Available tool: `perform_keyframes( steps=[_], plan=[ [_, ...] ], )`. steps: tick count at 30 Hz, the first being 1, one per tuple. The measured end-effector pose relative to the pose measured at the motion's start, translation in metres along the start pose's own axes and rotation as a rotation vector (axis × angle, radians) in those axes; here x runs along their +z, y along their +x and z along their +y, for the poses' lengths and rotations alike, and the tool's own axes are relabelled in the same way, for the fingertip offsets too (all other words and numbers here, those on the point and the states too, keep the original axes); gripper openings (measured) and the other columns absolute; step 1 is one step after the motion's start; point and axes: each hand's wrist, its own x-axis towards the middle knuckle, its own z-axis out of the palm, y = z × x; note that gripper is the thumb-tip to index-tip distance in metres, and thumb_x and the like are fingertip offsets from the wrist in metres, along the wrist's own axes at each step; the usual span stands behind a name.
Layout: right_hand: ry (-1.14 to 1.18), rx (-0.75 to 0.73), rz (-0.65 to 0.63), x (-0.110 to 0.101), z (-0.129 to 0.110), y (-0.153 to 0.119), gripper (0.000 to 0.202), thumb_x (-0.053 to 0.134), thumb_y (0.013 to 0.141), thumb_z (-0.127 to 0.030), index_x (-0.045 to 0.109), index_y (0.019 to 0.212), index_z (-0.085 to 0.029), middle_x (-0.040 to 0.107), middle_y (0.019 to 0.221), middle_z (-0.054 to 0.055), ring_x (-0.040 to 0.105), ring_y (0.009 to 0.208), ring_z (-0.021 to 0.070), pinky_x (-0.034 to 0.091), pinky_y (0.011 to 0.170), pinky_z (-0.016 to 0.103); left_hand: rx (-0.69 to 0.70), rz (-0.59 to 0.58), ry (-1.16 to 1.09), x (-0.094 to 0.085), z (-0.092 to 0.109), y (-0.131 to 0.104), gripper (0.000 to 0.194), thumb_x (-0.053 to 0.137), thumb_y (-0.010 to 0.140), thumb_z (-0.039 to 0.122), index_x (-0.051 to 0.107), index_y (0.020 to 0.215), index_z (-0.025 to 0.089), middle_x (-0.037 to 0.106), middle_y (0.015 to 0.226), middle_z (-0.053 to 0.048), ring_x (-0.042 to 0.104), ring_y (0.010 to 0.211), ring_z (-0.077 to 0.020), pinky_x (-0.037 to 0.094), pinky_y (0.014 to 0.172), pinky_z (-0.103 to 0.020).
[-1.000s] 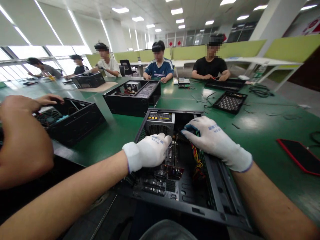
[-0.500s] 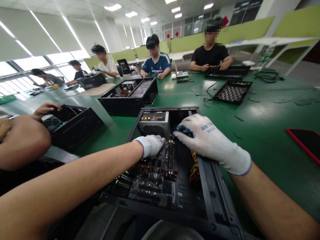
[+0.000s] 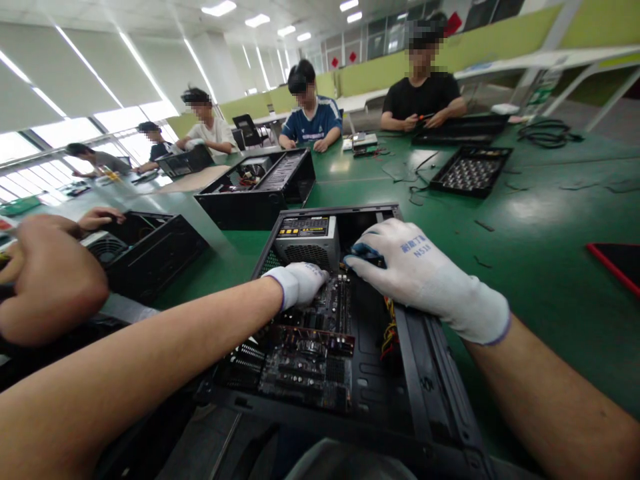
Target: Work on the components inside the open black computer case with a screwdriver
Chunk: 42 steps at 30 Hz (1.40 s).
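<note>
An open black computer case [image 3: 425, 393] lies in front of me, with a motherboard [image 3: 305, 387] inside and a grey power supply [image 3: 306, 247] at its far left corner. My left hand [image 3: 303, 283], in a white glove, reaches down to the board just below the power supply. Its fingers are bent together, and the tips are hidden. My right hand [image 3: 400, 270], gloved in white with blue fingertips, curls closed over the case's right side beside the power supply; what lies in its fingers is too dark to name. Red and yellow wires [image 3: 389, 330] hang below that hand.
Another open case [image 3: 255, 193] stands beyond mine. At left, a neighbour's bare arm [image 3: 55, 273] rests by a further case [image 3: 150, 260]. A black tray of parts [image 3: 471, 171], coiled cables [image 3: 549, 133] and a red-edged pad [image 3: 620, 267] are on the green table. Several people sit across.
Both hands keep nearly the same places in the case. The view has shifted slightly. Across the table, the person in blue has lowered their head a little.
</note>
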Motion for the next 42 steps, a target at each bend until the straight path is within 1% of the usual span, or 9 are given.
perform_keyframes(
  steps=[5, 14, 21, 25, 32, 35, 42],
  plan=[
    [-0.012, -0.002, -0.006, -0.0005, -0.0010, 0.0006, 0.040, 0.055, 0.102, -0.050, 0.074, 0.104, -0.016, 0.073, 0.103, 0.012, 0.063, 0.103, 0.0290, 0.045, 0.093, 0.042, 0.013, 0.002, -0.008, 0.0014, -0.0018, 0.0027, 0.050, 0.074, 0.083, 0.017, 0.066, 0.132, 0.013, 0.071, 0.132, -0.016, 0.069, 0.120, -0.0309, 0.054, 0.101, -0.035],
    [-0.009, -0.001, -0.013, -0.0004, 0.0004, 0.0001, 0.039, 0.055, 0.102, -0.051, 0.074, 0.101, -0.017, 0.073, 0.102, 0.012, 0.063, 0.100, 0.0286, 0.045, 0.092, 0.042, 0.032, 0.008, -0.016, 0.0002, -0.0020, 0.0033, 0.044, 0.072, 0.085, 0.019, 0.068, 0.129, 0.017, 0.072, 0.132, -0.013, 0.069, 0.121, -0.0283, 0.053, 0.102, -0.033],
    [-0.016, -0.004, -0.006, 0.0003, 0.0009, 0.0002, 0.040, 0.055, 0.102, -0.052, 0.074, 0.102, -0.017, 0.073, 0.103, 0.012, 0.063, 0.101, 0.0286, 0.044, 0.092, 0.042, 0.019, 0.006, -0.002, 0.0012, -0.0026, 0.0041, 0.042, 0.071, 0.086, 0.019, 0.069, 0.127, 0.016, 0.073, 0.129, -0.014, 0.070, 0.118, -0.0291, 0.055, 0.100, -0.034],
    [-0.014, -0.007, -0.011, 0.0012, 0.0017, 0.0001, 0.040, 0.054, 0.102, -0.052, 0.074, 0.102, -0.017, 0.073, 0.102, 0.012, 0.062, 0.101, 0.0285, 0.044, 0.091, 0.041, 0.015, 0.016, -0.002, 0.0025, -0.0034, 0.0041, 0.040, 0.069, 0.089, 0.022, 0.069, 0.128, 0.016, 0.072, 0.130, -0.015, 0.070, 0.119, -0.0298, 0.055, 0.100, -0.036],
    [0.006, -0.003, -0.011, -0.0003, 0.0003, -0.0002, 0.039, 0.054, 0.102, -0.051, 0.074, 0.101, -0.017, 0.073, 0.101, 0.012, 0.062, 0.100, 0.0283, 0.043, 0.090, 0.041, -0.011, 0.041, -0.007, -0.0004, -0.0065, 0.0012, 0.047, 0.069, 0.090, 0.027, 0.065, 0.135, 0.017, 0.069, 0.136, -0.015, 0.067, 0.124, -0.0297, 0.053, 0.104, -0.035],
    [0.008, 0.000, -0.020, -0.0014, -0.0001, -0.0002, 0.038, 0.054, 0.102, -0.050, 0.074, 0.101, -0.017, 0.073, 0.101, 0.012, 0.062, 0.099, 0.0281, 0.043, 0.090, 0.041, -0.034, 0.035, -0.005, -0.0013, -0.0079, 0.0002, 0.048, 0.071, 0.089, 0.028, 0.066, 0.135, 0.016, 0.070, 0.134, -0.016, 0.069, 0.121, -0.0303, 0.054, 0.103, -0.035],
    [0.006, 0.003, -0.013, -0.0008, 0.0004, -0.0003, 0.039, 0.054, 0.102, -0.051, 0.074, 0.102, -0.017, 0.073, 0.102, 0.012, 0.062, 0.100, 0.0286, 0.043, 0.091, 0.042, -0.033, 0.030, -0.017, -0.0016, -0.0074, 0.0002, 0.048, 0.071, 0.089, 0.039, 0.067, 0.131, 0.016, 0.072, 0.131, -0.016, 0.069, 0.118, -0.0310, 0.054, 0.102, -0.036]
  ],
)
